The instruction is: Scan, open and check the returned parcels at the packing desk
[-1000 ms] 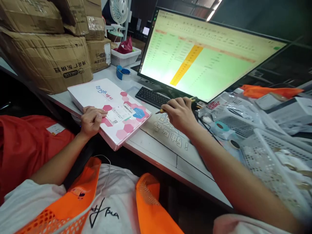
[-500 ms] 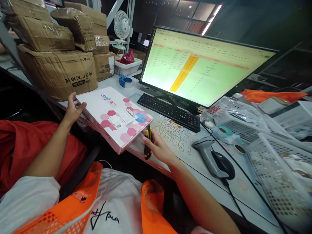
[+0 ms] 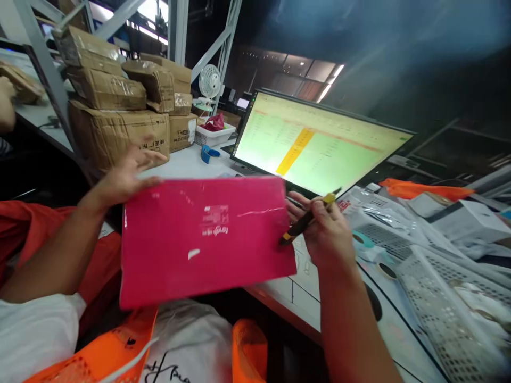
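Note:
A flat cardboard box (image 3: 171,234) is tipped up over the table's front edge, its crimson face with small white print turned toward me. My left hand (image 3: 123,178) is at its upper left corner, thumb along the top edge and fingers stretched out beyond it, slightly blurred. My right hand (image 3: 325,229) grips a yellow and black utility knife (image 3: 301,226) that slants across the palm, with a dark tip pointing up and right. Its fingers are by the box's right edge; whether they press on it is partly hidden.
Brown cartons (image 3: 123,133) are stacked at the back left near a white fan (image 3: 209,81). Blue tape (image 3: 209,154) lies before a white basket (image 3: 215,137). A monitor (image 3: 315,143) stands behind the box. White mesh baskets (image 3: 431,287) and plastic bags crowd the right.
The box has been raised and turned from its white, pink-patterned face to its crimson face. My right hand has moved up and right with the knife. The camera view has shifted.

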A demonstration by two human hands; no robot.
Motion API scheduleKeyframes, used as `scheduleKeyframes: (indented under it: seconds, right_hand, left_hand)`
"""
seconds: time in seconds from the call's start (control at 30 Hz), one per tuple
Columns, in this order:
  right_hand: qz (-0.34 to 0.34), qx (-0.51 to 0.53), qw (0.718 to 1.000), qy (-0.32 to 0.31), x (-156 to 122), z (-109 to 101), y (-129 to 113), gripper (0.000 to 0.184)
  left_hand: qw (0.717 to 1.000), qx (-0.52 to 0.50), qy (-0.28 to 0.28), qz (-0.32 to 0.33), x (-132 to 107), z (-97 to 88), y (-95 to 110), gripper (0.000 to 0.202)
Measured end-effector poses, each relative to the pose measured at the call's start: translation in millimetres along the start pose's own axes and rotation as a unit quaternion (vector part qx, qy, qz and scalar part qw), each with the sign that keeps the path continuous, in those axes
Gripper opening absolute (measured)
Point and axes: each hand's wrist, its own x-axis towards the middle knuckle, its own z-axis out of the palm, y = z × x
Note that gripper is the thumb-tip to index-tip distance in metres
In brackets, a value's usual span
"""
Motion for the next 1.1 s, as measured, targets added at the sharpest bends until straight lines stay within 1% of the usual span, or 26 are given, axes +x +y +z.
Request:
scheduleKeyframes:
  seconds: [0.07, 0.1, 0.13, 0.17, 0.2, 0.23, 0.27, 0.3, 0.33, 0.37, 0.4, 0.43, 0.47, 0.5, 0.53, 0.57, 0.6, 0.63, 0.7, 0.73, 0.8, 0.87, 0.93, 1.0, 1.07, 1.1]
  right_hand:
    - [0.029, -0.024, 0.999, -0.015, 6, 6, 8, 0.049]
    - [0.03, -0.046, 0.998, -0.011, 6, 9, 15, 0.05]
    - [0.027, -0.075, 0.997, -0.006, 4, 11, 22, 0.051]
    - [0.024, -0.109, 0.994, -0.002, 0, 14, 28, 0.051]
    - [0.018, -0.146, 0.989, -0.002, -6, 16, 33, 0.05]
    - [0.007, -0.191, 0.982, -0.006, -13, 19, 36, 0.048]
    - [-0.009, -0.243, 0.97, -0.014, -21, 23, 36, 0.046]
    - [-0.03, -0.301, 0.953, -0.025, -27, 26, 35, 0.043]
    - [-0.055, -0.361, 0.93, -0.032, -31, 29, 33, 0.039]
    - [-0.078, -0.417, 0.905, -0.035, -34, 32, 30, 0.034]
    - [-0.09, -0.464, 0.881, -0.039, -35, 34, 28, 0.031]
    - [-0.089, -0.499, 0.861, -0.044, -35, 34, 27, 0.029]
    - [-0.078, -0.523, 0.847, -0.049, -34, 34, 27, 0.027]
    - [-0.064, -0.539, 0.838, -0.053, -33, 32, 28, 0.027]
    - [-0.05, -0.551, 0.831, -0.057, -31, 30, 30, 0.026]
    - [-0.038, -0.559, 0.826, -0.06, -29, 27, 32, 0.027]
    - [-0.029, -0.564, 0.823, -0.062, -27, 25, 35, 0.028]
    - [-0.022, -0.568, 0.82, -0.064, -26, 23, 37, 0.029]
    - [-0.014, -0.577, 0.814, -0.061, -24, 20, 41, 0.032]
    - [-0.011, -0.581, 0.812, -0.058, -24, 20, 42, 0.034]
    - [-0.006, -0.589, 0.806, -0.055, -23, 21, 43, 0.035]
    - [-0.004, -0.596, 0.801, -0.054, -24, 20, 41, 0.037]
    - [-0.007, -0.605, 0.795, -0.051, -24, 15, 32, 0.038]
    - [-0.024, -0.623, 0.781, -0.05, -23, 6, 13, 0.039]
    - [-0.062, -0.654, 0.752, -0.049, -21, -3, -14, 0.042]
    - [-0.085, -0.676, 0.729, -0.06, -20, -6, -29, 0.045]
  left_hand:
    - [0.996, -0.037, -0.056, -0.06, 10, 37.5, -6, 0.102]
    - [0.993, -0.024, -0.075, -0.092, 10, 56.0, -12, 0.09]
    - [0.99, 0.007, -0.083, -0.112, 7, 72.4, -18, 0.073]
    - [0.988, 0.038, -0.073, -0.129, 0, 85.5, -25, 0.059]
    - [0.986, 0.065, -0.043, -0.145, -9, 94.9, -32, 0.049]
    - [0.983, 0.085, 0.0, -0.16, -19, 100.7, -38, 0.046]
    - [0.979, 0.093, 0.045, -0.174, -28, 103.7, -43, 0.047]
    - [0.976, 0.09, 0.073, -0.182, -35, 104.7, -45, 0.051]
    - [0.978, 0.079, 0.069, -0.182, -40, 104.6, -44, 0.055]
    - [0.982, 0.059, 0.029, -0.175, -42, 103.8, -41, 0.059]
    - [0.985, 0.034, -0.038, -0.164, -42, 102.3, -37, 0.063]
    - [0.98, 0.012, -0.122, -0.155, -40, 99.6, -32, 0.065]
    - [0.967, 0.0, -0.208, -0.149, -37, 94.9, -28, 0.066]
    - [0.947, 0.001, -0.287, -0.146, -33, 87.7, -25, 0.065]
    - [0.924, 0.012, -0.352, -0.149, -31, 77.9, -25, 0.063]
    - [0.901, 0.026, -0.403, -0.157, -30, 65.8, -28, 0.062]
    - [0.881, 0.034, -0.44, -0.17, -31, 52.4, -33, 0.061]
    - [0.864, 0.03, -0.466, -0.187, -34, 38.8, -41, 0.061]
    - [0.836, -0.015, -0.502, -0.222, -48, 15.6, -58, 0.065]
    - [0.822, -0.05, -0.516, -0.234, -57, 7.7, -66, 0.067]
    - [0.806, -0.121, -0.522, -0.251, -74, 0.4, -75, 0.072]
    - [0.809, -0.167, -0.498, -0.266, -85, 1.2, -74, 0.074]
    - [0.827, -0.188, -0.449, -0.281, -85, 3.1, -62, 0.074]
    - [0.855, -0.195, -0.383, -0.291, -76, 0.8, -42, 0.075]
    - [0.89, -0.186, -0.304, -0.285, -62, -5.7, -18, 0.08]
    - [0.907, -0.173, -0.269, -0.274, -55, -9.3, -6, 0.083]
